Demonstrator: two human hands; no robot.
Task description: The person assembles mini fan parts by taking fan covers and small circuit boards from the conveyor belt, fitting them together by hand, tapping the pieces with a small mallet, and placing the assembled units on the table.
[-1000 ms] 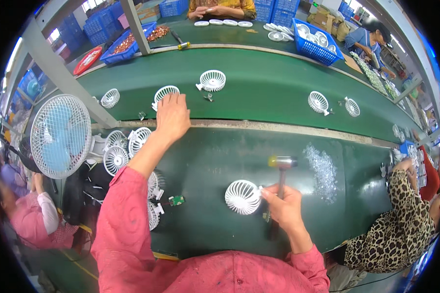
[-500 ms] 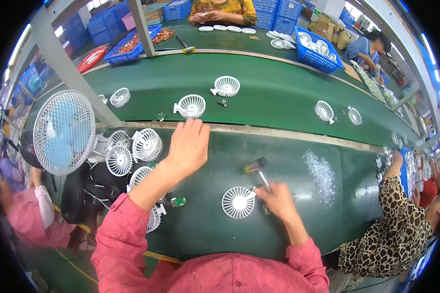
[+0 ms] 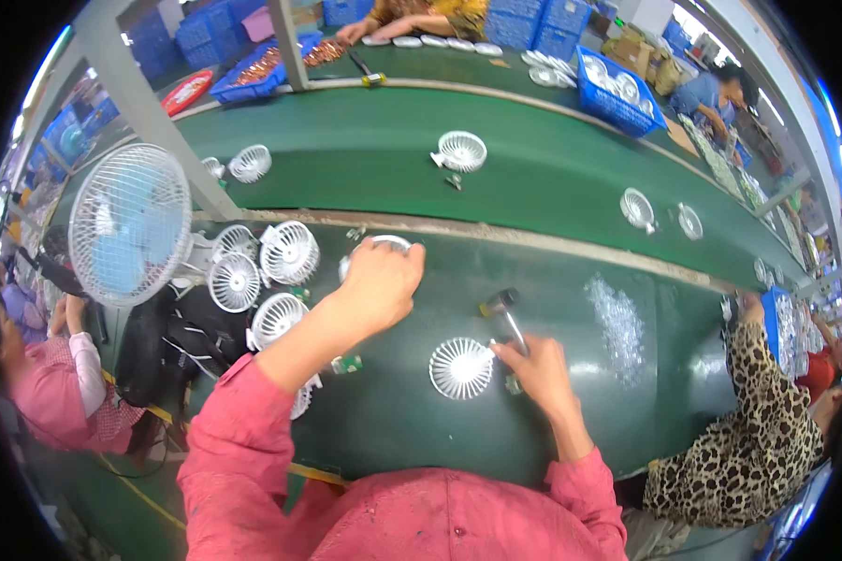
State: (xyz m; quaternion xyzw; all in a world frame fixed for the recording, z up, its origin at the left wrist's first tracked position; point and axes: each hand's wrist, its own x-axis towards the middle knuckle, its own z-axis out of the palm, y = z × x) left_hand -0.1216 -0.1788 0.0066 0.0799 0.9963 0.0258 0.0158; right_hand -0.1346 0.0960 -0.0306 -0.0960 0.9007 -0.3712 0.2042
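My left hand (image 3: pixel 384 285) is closed on a round white fan housing (image 3: pixel 392 242), which is mostly hidden behind the fingers, on the near side of the ledge. My right hand (image 3: pixel 541 369) grips the handle of a small hammer (image 3: pixel 503 302), whose dark head points away from me. Just left of that hand a second white slatted fan cover (image 3: pixel 461 368) lies flat on the green tabletop, its small tab near my thumb. Beside the left forearm sit several more white fan housings (image 3: pixel 278 321) and a small green circuit board (image 3: pixel 347 364).
A desk fan (image 3: pixel 131 224) with blue blades stands at left. Small clear parts (image 3: pixel 616 327) are heaped on the right. Across the ledge, a green conveyor belt (image 3: pixel 543 154) carries white housings. A co-worker in a leopard-print sleeve (image 3: pixel 739 449) sits at right; others work around.
My left hand has taken a white fan housing off the belt and drawn it to my side of the ledge. The right hand still holds the hammer in much the same place.
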